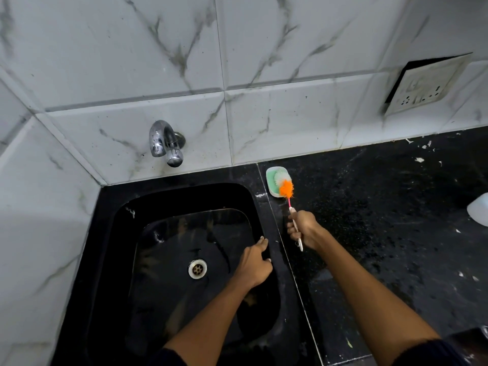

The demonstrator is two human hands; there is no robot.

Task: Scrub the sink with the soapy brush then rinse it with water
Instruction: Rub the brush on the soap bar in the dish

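A black sink with a silver drain fills the lower left. My right hand grips the white handle of a brush with orange and white bristles. The bristle head rests in a green soap dish on the counter just right of the sink. My left hand rests on the sink's right rim, fingers loosely curled, holding nothing. A chrome tap juts from the tiled wall above the sink; no water runs.
A black speckled counter with white scraps stretches to the right. A white plastic container pokes in at the right edge. A wall socket plate sits on the marble-look tiles at upper right.
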